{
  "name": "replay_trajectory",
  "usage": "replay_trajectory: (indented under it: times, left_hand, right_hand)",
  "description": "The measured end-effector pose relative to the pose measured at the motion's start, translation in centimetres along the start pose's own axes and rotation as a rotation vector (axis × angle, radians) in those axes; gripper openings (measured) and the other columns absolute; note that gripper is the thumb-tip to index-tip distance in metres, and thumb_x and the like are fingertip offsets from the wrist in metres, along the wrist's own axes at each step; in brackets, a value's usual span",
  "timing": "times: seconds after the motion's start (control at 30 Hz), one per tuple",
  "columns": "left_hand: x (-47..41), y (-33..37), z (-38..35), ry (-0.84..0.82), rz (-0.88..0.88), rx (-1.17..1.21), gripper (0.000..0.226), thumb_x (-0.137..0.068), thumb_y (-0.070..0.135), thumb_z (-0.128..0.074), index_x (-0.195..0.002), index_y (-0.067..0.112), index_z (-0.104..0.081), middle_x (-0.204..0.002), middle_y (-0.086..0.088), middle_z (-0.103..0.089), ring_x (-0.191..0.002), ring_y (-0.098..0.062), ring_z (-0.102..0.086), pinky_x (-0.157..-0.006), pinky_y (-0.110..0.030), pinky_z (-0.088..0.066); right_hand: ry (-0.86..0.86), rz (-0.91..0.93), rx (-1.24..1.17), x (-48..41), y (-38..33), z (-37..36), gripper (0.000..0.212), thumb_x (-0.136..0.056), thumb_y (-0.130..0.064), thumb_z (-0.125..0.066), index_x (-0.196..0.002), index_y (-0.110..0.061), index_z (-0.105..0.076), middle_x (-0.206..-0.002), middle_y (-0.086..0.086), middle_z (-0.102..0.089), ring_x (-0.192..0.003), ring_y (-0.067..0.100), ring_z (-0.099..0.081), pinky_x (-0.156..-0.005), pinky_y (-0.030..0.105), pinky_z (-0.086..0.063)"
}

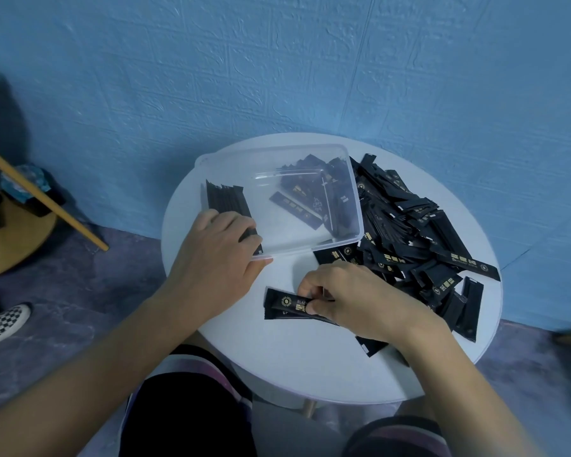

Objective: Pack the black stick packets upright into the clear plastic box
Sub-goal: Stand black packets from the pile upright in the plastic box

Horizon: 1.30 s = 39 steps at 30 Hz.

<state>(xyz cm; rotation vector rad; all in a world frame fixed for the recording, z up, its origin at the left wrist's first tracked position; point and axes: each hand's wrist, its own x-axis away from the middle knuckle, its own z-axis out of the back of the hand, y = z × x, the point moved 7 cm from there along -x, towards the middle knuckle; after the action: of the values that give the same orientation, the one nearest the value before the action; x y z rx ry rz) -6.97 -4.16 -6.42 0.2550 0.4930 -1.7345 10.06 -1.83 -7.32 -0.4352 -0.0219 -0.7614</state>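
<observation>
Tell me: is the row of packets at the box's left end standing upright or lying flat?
Upright. The row of packets stands on edge against the clear box wall, held by the left hand.

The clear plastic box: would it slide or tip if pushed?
Probably light and slidy: the clear plastic box looks thin-walled, only partly filled, on a smooth white table. Tipping seems unlikely, since it is low and wide. The left hand holding the packed row likely steadies it.
</observation>
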Motion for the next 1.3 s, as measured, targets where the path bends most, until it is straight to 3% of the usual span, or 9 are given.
replay_trajectory:
  times: [0.2, 0.33, 0.47, 0.53, 0.63, 0.83, 0.97, 1.13, 1.3]
  left_hand:
    - [0.0, 0.0, -0.1, -0.034, 0.007, -0.004, 0.054, -0.099, 0.051, -0.037, -0.103, 0.015, -0.077, -0.115, -0.002, -0.069, -0.108, -0.026, -0.062, -0.099, -0.044, -0.034]
    - [0.1, -0.1, -0.1, -0.038, 0.012, 0.001, 0.05, -0.101, 0.049, -0.041, -0.105, 0.015, -0.077, -0.116, -0.003, -0.069, -0.11, -0.026, -0.062, -0.099, -0.043, -0.034]
    - [0.2, 0.3, -0.1, -0.022, 0.012, -0.03, 0.051, -0.099, 0.047, -0.038, -0.103, 0.014, -0.076, -0.115, -0.004, -0.068, -0.11, -0.027, -0.061, -0.099, -0.045, -0.036]
    - [0.4, 0.6, 0.0, -0.007, 0.02, -0.042, 0.047, -0.099, 0.046, -0.041, -0.1, 0.013, -0.075, -0.113, -0.004, -0.068, -0.109, -0.028, -0.061, -0.099, -0.045, -0.036]
    - [0.6, 1.0, 0.0, 0.011, 0.04, -0.056, 0.045, -0.099, 0.045, -0.043, -0.098, 0.011, -0.074, -0.111, -0.006, -0.068, -0.107, -0.029, -0.061, -0.098, -0.045, -0.037]
    - [0.9, 1.3, 0.3, 0.05, 0.074, -0.051, 0.038, -0.099, 0.037, -0.047, -0.098, 0.01, -0.073, -0.111, -0.006, -0.068, -0.107, -0.03, -0.06, -0.095, -0.044, -0.038]
    - [1.1, 1.5, 0.6, 0.083, 0.08, -0.031, 0.035, -0.099, 0.034, -0.048, -0.103, 0.01, -0.073, -0.112, -0.007, -0.066, -0.107, -0.029, -0.06, -0.094, -0.043, -0.038]
    - [1.1, 1.5, 0.6, 0.108, 0.077, -0.003, 0.033, -0.099, 0.035, -0.049, -0.101, 0.012, -0.072, -0.108, -0.005, -0.066, -0.102, -0.028, -0.061, -0.093, -0.042, -0.037]
    - [1.2, 1.6, 0.4, 0.119, 0.065, -0.011, 0.032, -0.101, 0.035, -0.044, -0.106, 0.013, -0.068, -0.107, -0.005, -0.066, -0.102, -0.029, -0.061, -0.092, -0.043, -0.039]
  right_hand:
    - [0.002, 0.034, -0.054, 0.1, -0.1, 0.0, 0.014, -0.097, -0.023, -0.063, -0.087, -0.031, -0.058, -0.08, -0.013, -0.052, -0.077, 0.002, -0.047, -0.067, 0.017, -0.033]
    - [0.125, 0.041, -0.27, 0.8, 0.2, 2.8, 0.019, -0.096, -0.016, -0.065, -0.081, -0.025, -0.057, -0.08, -0.003, -0.057, -0.069, 0.009, -0.05, -0.065, 0.026, -0.038]
    - [0.353, 0.06, -0.587, 0.3, -0.2, 6.2, 0.017, -0.098, -0.019, -0.063, -0.085, -0.014, -0.056, -0.081, 0.014, -0.06, -0.067, 0.025, -0.053, -0.064, 0.036, -0.041]
    - [0.515, 0.052, -0.6, -1.0, -0.5, 7.4, 0.017, -0.097, -0.021, -0.063, -0.087, -0.01, -0.053, -0.081, 0.01, -0.06, -0.077, 0.031, -0.057, -0.073, 0.041, -0.047]
    - [0.661, -0.029, -0.515, -3.6, -1.0, 7.8, 0.008, -0.096, -0.02, -0.061, -0.102, -0.015, -0.059, -0.087, -0.003, -0.067, -0.084, 0.023, -0.063, -0.08, 0.042, -0.052]
    - [0.48, -0.191, -0.218, -8.7, -1.8, 5.2, 0.028, -0.091, -0.012, -0.058, -0.117, -0.02, -0.055, -0.096, 0.001, -0.072, -0.092, 0.028, -0.065, -0.081, 0.04, -0.05]
    - [0.267, -0.197, -0.373, -9.7, -1.5, 3.3, 0.033, -0.09, -0.02, -0.069, -0.12, -0.024, -0.056, -0.094, -0.002, -0.072, -0.092, 0.022, -0.067, -0.089, 0.043, -0.054]
    - [0.295, -0.166, -0.517, -9.5, -0.9, 3.5, 0.015, -0.096, -0.022, -0.063, -0.111, -0.022, -0.061, -0.078, 0.001, -0.071, -0.067, 0.018, -0.07, -0.086, 0.042, -0.058]
    - [0.269, -0.175, -0.532, -10.2, -0.7, 2.8, 0.012, -0.095, -0.018, -0.065, -0.106, -0.021, -0.064, -0.077, 0.004, -0.074, -0.067, 0.019, -0.073, -0.085, 0.045, -0.06]
